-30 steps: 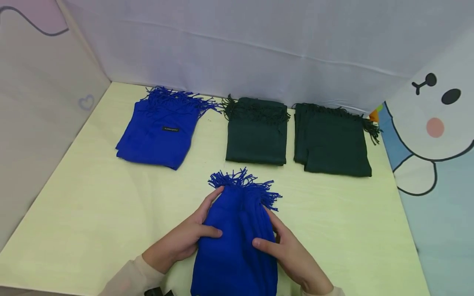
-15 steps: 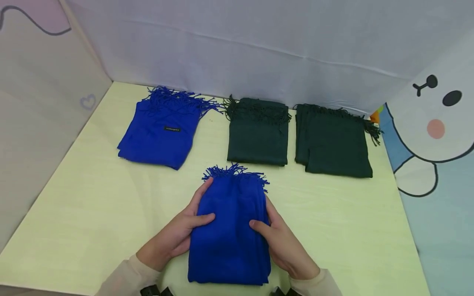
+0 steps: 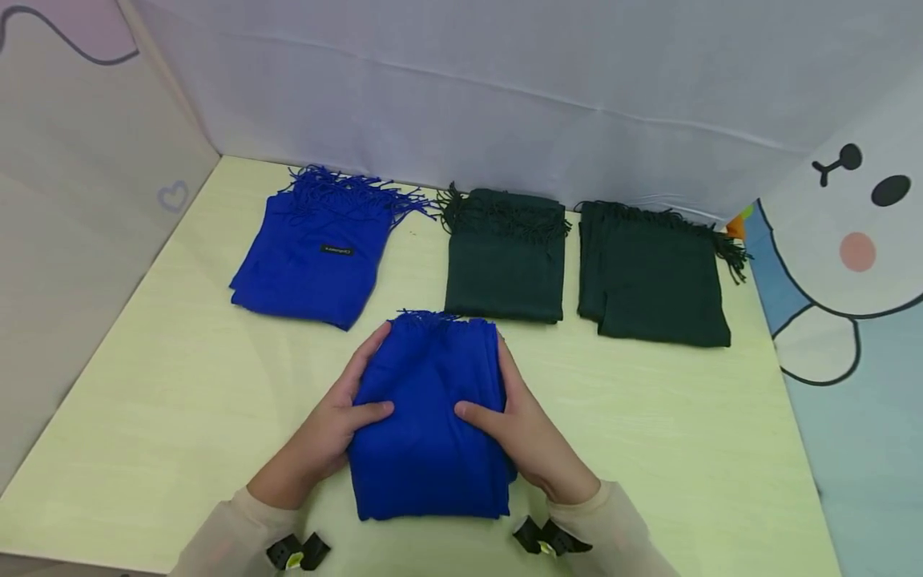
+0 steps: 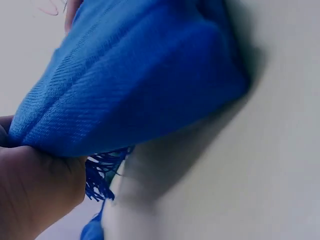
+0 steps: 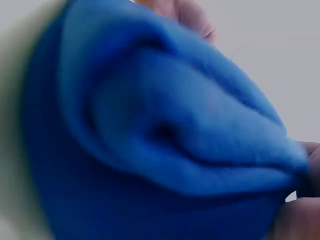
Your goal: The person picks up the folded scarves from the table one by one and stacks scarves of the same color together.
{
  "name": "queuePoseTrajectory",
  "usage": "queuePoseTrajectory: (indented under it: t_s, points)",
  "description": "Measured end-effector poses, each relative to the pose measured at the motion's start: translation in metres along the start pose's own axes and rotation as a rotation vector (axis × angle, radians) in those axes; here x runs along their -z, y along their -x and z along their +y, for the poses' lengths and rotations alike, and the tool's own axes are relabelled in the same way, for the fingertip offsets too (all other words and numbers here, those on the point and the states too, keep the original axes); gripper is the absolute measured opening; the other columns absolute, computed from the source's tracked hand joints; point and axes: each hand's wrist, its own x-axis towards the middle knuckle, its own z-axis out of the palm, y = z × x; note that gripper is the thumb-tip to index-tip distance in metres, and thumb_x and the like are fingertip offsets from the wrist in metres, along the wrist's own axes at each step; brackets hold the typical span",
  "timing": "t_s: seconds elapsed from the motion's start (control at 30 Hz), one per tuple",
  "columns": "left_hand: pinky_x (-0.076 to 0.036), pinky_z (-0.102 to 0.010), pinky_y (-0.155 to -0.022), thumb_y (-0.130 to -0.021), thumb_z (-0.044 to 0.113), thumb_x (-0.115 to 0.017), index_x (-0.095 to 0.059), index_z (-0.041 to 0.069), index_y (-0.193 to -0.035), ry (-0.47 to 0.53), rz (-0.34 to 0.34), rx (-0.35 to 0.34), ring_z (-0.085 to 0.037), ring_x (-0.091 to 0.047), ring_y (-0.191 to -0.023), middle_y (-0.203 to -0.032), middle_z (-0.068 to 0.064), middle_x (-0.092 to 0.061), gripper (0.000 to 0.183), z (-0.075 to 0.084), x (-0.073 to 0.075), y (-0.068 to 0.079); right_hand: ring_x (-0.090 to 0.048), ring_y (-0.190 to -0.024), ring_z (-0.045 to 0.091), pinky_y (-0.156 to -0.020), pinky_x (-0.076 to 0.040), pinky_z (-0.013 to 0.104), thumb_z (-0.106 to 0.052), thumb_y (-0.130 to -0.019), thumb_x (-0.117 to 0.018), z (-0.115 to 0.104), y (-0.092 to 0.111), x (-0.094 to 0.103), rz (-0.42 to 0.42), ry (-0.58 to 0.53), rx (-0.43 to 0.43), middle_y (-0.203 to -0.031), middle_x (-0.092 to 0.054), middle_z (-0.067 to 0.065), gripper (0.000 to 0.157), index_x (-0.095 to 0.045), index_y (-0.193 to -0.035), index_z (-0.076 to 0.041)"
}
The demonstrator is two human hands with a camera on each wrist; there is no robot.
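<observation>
A folded blue scarf (image 3: 429, 449) with fringe at its far end is held between both hands near the front of the table. My left hand (image 3: 328, 429) grips its left edge, thumb on top and the other fingers along the side and beneath. On the opposite edge my right hand (image 3: 530, 429) holds it the same way. In the left wrist view the scarf (image 4: 135, 80) slants over the pale tabletop, casting a shadow, with some fringe hanging below. Rolled layers of the scarf (image 5: 165, 120) fill the right wrist view.
Along the back lie a second folded blue scarf (image 3: 310, 272) with a small black label, and two folded dark green scarves, one in the middle (image 3: 505, 276) and one at right (image 3: 659, 288). White cloth walls (image 3: 469, 88) border the pale yellow table (image 3: 649, 425).
Both hands have moved the blue scarf left and slightly away from the body. Its near edge has come into view, and its fringe now shows less. The scarves at the back stay put.
</observation>
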Motion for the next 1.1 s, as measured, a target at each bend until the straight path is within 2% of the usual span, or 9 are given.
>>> queuePoseTrajectory:
  t_s: [0.1, 0.17, 0.33, 0.57, 0.63, 0.7, 0.8, 0.9, 1.1]
  points:
    - [-0.027, -0.021, -0.112, -0.099, -0.007, -0.048, -0.009, 0.035, -0.161, -0.023, 0.027, -0.045, -0.022, -0.003, -0.152, -0.166, 0.012, -0.001, 0.083, 0.012, 0.007, -0.004, -0.025, -0.147, 0.022, -0.117, -0.023, 0.055, -0.024, -0.094, -0.071, -0.010, -0.010, 0.001, -0.016, -0.002, 0.071, -0.162, -0.010, -0.020, 0.095, -0.004, -0.154, -0.052]
    - [-0.026, -0.025, -0.113, -0.101, -0.004, -0.046, -0.009, 0.038, -0.160, -0.040, 0.046, -0.047, -0.022, -0.003, -0.152, -0.165, 0.013, -0.001, 0.081, 0.019, 0.012, -0.008, -0.023, -0.147, 0.019, -0.119, -0.021, 0.053, -0.020, -0.096, -0.067, -0.017, -0.018, 0.002, -0.030, 0.006, 0.098, -0.161, -0.009, -0.024, 0.091, -0.005, -0.154, -0.052]
    - [-0.025, -0.034, -0.115, -0.105, 0.004, -0.045, -0.011, 0.042, -0.159, -0.068, 0.105, -0.045, -0.022, -0.006, -0.152, -0.165, 0.013, -0.001, 0.075, 0.033, 0.023, -0.017, -0.021, -0.148, 0.018, -0.120, -0.017, 0.052, -0.010, -0.099, -0.059, -0.033, -0.036, -0.001, -0.056, -0.007, 0.136, -0.162, -0.009, -0.022, 0.087, -0.008, -0.153, -0.054]
    - [-0.033, -0.028, -0.111, -0.106, 0.006, -0.043, -0.012, 0.041, -0.159, -0.111, 0.142, -0.092, -0.023, -0.006, -0.152, -0.165, 0.013, 0.000, 0.071, 0.057, 0.045, -0.031, -0.016, -0.149, 0.016, -0.120, -0.015, 0.050, -0.008, -0.100, -0.056, -0.049, -0.065, -0.008, -0.061, -0.047, 0.144, -0.162, -0.008, -0.021, 0.085, -0.010, -0.152, -0.056]
    - [-0.030, -0.034, -0.115, -0.106, 0.007, -0.043, -0.013, 0.041, -0.159, -0.128, 0.147, -0.100, -0.022, -0.005, -0.152, -0.165, 0.014, 0.001, 0.070, 0.066, 0.051, -0.037, -0.014, -0.149, 0.014, -0.121, -0.014, 0.048, -0.007, -0.100, -0.056, -0.054, -0.073, -0.010, -0.060, -0.061, 0.155, -0.162, -0.008, -0.022, 0.085, -0.010, -0.153, -0.056]
    - [-0.024, -0.045, -0.118, -0.106, 0.007, -0.044, -0.014, 0.042, -0.159, -0.145, 0.157, -0.105, -0.022, -0.004, -0.152, -0.164, 0.016, 0.001, 0.070, 0.074, 0.058, -0.043, -0.013, -0.150, 0.013, -0.121, -0.013, 0.047, -0.006, -0.099, -0.056, -0.059, -0.081, -0.011, -0.060, -0.074, 0.178, -0.162, -0.008, -0.023, 0.085, -0.011, -0.153, -0.054]
    - [-0.015, -0.058, -0.118, -0.105, 0.007, -0.045, -0.015, 0.041, -0.159, -0.170, 0.178, -0.103, -0.020, -0.002, -0.151, -0.164, 0.019, 0.001, 0.070, 0.085, 0.067, -0.052, -0.010, -0.150, 0.010, -0.121, -0.011, 0.045, -0.005, -0.100, -0.054, -0.068, -0.093, -0.015, -0.061, -0.084, 0.196, -0.162, -0.007, -0.023, 0.084, -0.011, -0.154, -0.054]
    - [-0.014, -0.062, -0.117, -0.105, 0.006, -0.045, -0.017, 0.039, -0.159, -0.187, 0.199, -0.104, -0.020, -0.003, -0.151, -0.163, 0.020, 0.000, 0.070, 0.096, 0.077, -0.060, -0.006, -0.151, 0.009, -0.122, -0.009, 0.045, -0.003, -0.101, -0.051, -0.076, -0.106, -0.020, -0.062, -0.095, 0.206, -0.162, -0.005, -0.024, 0.084, -0.010, -0.154, -0.054]
    - [-0.013, -0.065, -0.116, -0.104, 0.005, -0.048, -0.024, 0.045, -0.156, -0.172, 0.250, -0.109, -0.022, -0.004, -0.151, -0.164, 0.015, -0.004, 0.070, 0.117, 0.102, -0.073, -0.004, -0.151, 0.006, -0.122, -0.009, 0.040, -0.002, -0.102, -0.048, -0.086, -0.136, -0.037, -0.042, -0.120, 0.215, -0.162, -0.003, -0.026, 0.083, -0.007, -0.155, -0.050]
